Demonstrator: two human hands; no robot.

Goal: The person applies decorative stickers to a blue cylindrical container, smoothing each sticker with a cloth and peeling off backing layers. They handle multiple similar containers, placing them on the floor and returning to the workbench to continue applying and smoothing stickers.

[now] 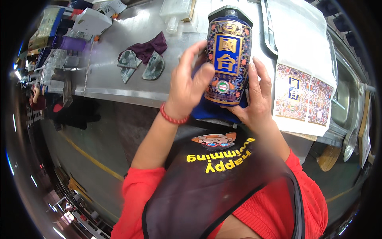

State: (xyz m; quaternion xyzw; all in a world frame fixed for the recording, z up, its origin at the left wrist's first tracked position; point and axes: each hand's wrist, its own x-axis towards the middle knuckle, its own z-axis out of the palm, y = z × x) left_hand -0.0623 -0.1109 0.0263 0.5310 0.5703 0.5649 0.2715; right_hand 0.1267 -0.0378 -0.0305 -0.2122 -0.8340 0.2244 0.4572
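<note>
A dark blue bottle (229,59) with gold, red and white floral decoration lies tilted between my hands, its bare neck toward the far side. Around its left side curves my left hand (189,81), thumb over the front edge and the other fingers partly hidden behind it. My right hand (258,89) has its fingers along the bottle's right side and its thumb under the base. Behind the neck shows a dark angular block (246,18). Blue cloth (213,110) lies beneath the base.
On the metal bench (119,89) lie a maroon cloth (153,47) and several camouflage-patterned pieces (153,67). A clear container (175,14) stands farther back. Right of the bottle is a white sheet (296,44) printed with a matching pattern, beside a metal sink (344,103). Boxes and containers crowd the far left.
</note>
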